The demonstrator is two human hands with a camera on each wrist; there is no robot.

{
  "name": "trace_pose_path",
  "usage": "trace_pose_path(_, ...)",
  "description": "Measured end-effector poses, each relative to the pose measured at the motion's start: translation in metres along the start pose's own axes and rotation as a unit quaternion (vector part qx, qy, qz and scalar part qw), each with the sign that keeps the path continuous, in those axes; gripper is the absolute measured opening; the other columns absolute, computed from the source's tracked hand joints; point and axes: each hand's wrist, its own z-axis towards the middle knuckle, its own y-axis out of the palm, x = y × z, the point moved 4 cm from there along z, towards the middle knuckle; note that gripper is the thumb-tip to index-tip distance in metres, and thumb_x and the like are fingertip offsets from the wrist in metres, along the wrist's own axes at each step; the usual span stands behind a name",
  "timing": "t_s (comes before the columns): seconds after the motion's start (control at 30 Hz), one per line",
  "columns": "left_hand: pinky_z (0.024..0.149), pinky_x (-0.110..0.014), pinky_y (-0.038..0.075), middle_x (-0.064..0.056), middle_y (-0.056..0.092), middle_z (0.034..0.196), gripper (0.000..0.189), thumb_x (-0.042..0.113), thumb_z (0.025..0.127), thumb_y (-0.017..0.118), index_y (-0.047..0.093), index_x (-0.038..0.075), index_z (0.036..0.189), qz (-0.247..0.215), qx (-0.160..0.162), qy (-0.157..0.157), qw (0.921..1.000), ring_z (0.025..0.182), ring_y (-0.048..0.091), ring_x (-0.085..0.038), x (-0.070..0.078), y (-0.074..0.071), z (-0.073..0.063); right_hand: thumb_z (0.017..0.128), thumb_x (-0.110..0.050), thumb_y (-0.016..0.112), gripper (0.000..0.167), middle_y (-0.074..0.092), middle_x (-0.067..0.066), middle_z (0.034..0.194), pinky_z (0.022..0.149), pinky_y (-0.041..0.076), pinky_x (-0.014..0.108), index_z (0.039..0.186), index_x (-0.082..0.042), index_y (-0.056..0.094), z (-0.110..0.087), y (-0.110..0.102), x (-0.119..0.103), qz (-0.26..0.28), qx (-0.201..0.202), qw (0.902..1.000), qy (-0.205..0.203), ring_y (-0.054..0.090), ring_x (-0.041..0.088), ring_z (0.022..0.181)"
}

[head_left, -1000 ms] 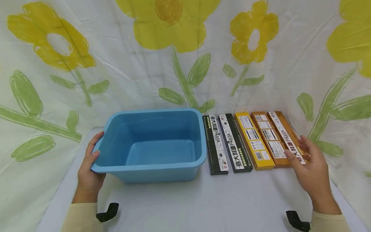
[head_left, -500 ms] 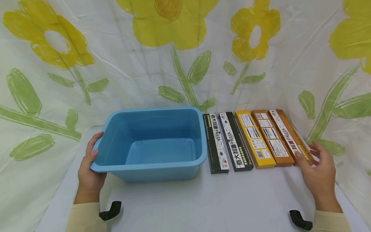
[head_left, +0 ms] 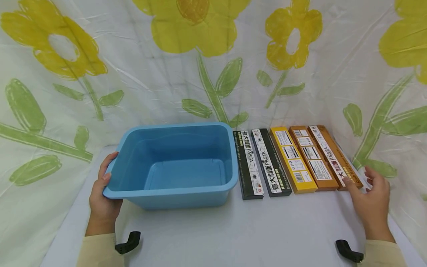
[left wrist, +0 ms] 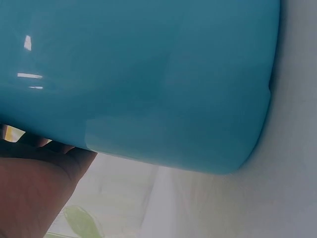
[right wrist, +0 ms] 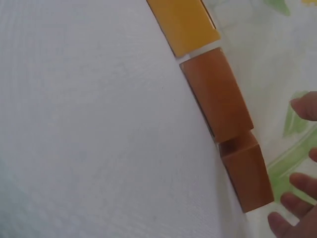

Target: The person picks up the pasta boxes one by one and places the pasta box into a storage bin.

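A blue plastic basin (head_left: 173,200) stands on the table's left half, with nothing inside. My left hand (head_left: 105,200) grips its left rim, thumb on the near side; in the left wrist view the fingers (left wrist: 74,157) reach under the rim against the wall. To the basin's right, several pasta boxes lie in a row. The rightmost is a brown pasta box (head_left: 338,159) with a white label strip. My right hand (head_left: 371,200) hovers at its near right end, fingers spread and relaxed, holding nothing. The right wrist view shows the fingertips (right wrist: 277,223) apart from that box.
A second brown pasta box (head_left: 313,159), a yellow pasta box (head_left: 293,161) and two black ones, the left black pasta box (head_left: 247,165) close beside the basin, complete the row. A flower-printed curtain (head_left: 150,89) hangs behind the white table (head_left: 240,233).
My right hand has moved right and slightly back toward me, from over the rightmost brown box to its outer near corner. The left hand keeps its grip on the basin; the boxes stay put.
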Motion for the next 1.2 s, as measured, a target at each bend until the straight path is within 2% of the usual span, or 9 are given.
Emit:
trace_pose_path(0.2, 0.104, -0.043, 0.039, -0.008, 0.03, 0.168, 0.064, 0.036, 0.105, 0.031, 0.038, 0.026, 0.169, -0.004, -0.002, 0.005, 1.0, 0.144, 0.036, -0.03, 0.0, 0.001, 0.0, 0.102, -0.02, 0.073, 0.078, 0.039, 0.026, 0.159, 0.105, 0.033, 0.032, 0.166, 0.002, 0.035, 0.002, 0.006, 0.014, -0.001, -0.03, 0.9994, 0.017, 0.038, 0.041, 0.137)
trace_pose_path(0.3, 0.104, -0.044, 0.038, -0.008, 0.03, 0.168, 0.065, 0.037, 0.105, 0.03, 0.038, 0.026, 0.169, -0.003, 0.0, 0.007, 1.0, 0.144, 0.036, -0.03, 0.001, 0.0, -0.001, 0.103, -0.02, 0.072, 0.081, 0.035, 0.03, 0.161, 0.108, 0.034, 0.034, 0.167, 0.005, 0.029, 0.002, 0.011, 0.019, -0.009, -0.055, 0.9982, 0.023, 0.038, 0.046, 0.139)
trace_pose_path(0.4, 0.104, -0.045, 0.038, -0.008, 0.03, 0.168, 0.065, 0.037, 0.106, 0.03, 0.039, 0.026, 0.169, -0.001, 0.004, 0.007, 1.0, 0.144, 0.036, -0.03, 0.002, 0.0, -0.001, 0.104, -0.019, 0.07, 0.084, 0.031, 0.037, 0.159, 0.113, 0.034, 0.046, 0.167, 0.009, 0.023, 0.003, 0.015, 0.022, -0.025, -0.079, 0.9963, 0.022, 0.037, 0.051, 0.138)
trace_pose_path(0.53, 0.104, -0.045, 0.038, -0.008, 0.03, 0.168, 0.065, 0.038, 0.105, 0.029, 0.039, 0.026, 0.169, 0.0, 0.009, 0.007, 0.9999, 0.144, 0.036, -0.03, 0.002, 0.001, -0.002, 0.105, -0.018, 0.067, 0.085, 0.027, 0.045, 0.157, 0.119, 0.026, 0.065, 0.166, 0.014, 0.017, 0.006, 0.018, 0.025, -0.033, -0.104, 0.9939, 0.015, 0.031, 0.058, 0.142)
trace_pose_path(0.63, 0.104, -0.044, 0.038, -0.008, 0.031, 0.167, 0.065, 0.037, 0.105, 0.029, 0.039, 0.026, 0.168, -0.001, 0.01, 0.008, 0.9999, 0.144, 0.037, -0.03, 0.002, 0.001, -0.002, 0.104, -0.016, 0.067, 0.085, 0.027, 0.049, 0.155, 0.119, 0.021, 0.072, 0.163, 0.018, 0.017, 0.007, 0.019, 0.026, -0.046, -0.12, 0.9917, -0.003, 0.026, 0.064, 0.144)
trace_pose_path(0.77, 0.104, -0.043, 0.039, -0.009, 0.031, 0.167, 0.065, 0.037, 0.105, 0.029, 0.039, 0.025, 0.168, -0.006, 0.006, 0.011, 0.9999, 0.144, 0.037, -0.03, 0.001, 0.003, 0.0, 0.1, -0.012, 0.069, 0.084, 0.031, 0.05, 0.15, 0.113, 0.021, 0.076, 0.161, 0.019, 0.021, 0.008, 0.02, 0.028, -0.074, -0.125, 0.9889, -0.032, 0.025, 0.067, 0.141)
trace_pose_path(0.9, 0.103, -0.043, 0.04, -0.009, 0.031, 0.168, 0.065, 0.037, 0.105, 0.029, 0.038, 0.026, 0.168, -0.005, 0.006, 0.011, 0.9999, 0.144, 0.037, -0.03, 0.001, 0.002, 0.0, 0.1, -0.013, 0.07, 0.085, 0.031, 0.05, 0.15, 0.111, 0.021, 0.078, 0.161, 0.018, 0.021, 0.009, 0.02, 0.03, -0.082, -0.123, 0.9882, -0.041, 0.024, 0.068, 0.141)
trace_pose_path(1.2, 0.104, -0.044, 0.038, -0.008, 0.03, 0.168, 0.065, 0.036, 0.105, 0.03, 0.038, 0.025, 0.169, -0.009, 0.003, 0.008, 0.9999, 0.144, 0.036, -0.03, 0.0, 0.002, 0.0, 0.102, -0.015, 0.072, 0.094, 0.025, 0.053, 0.153, 0.114, 0.019, 0.077, 0.163, 0.02, 0.01, 0.012, 0.02, 0.03, -0.1, -0.125, 0.9868, -0.026, 0.021, 0.07, 0.144)
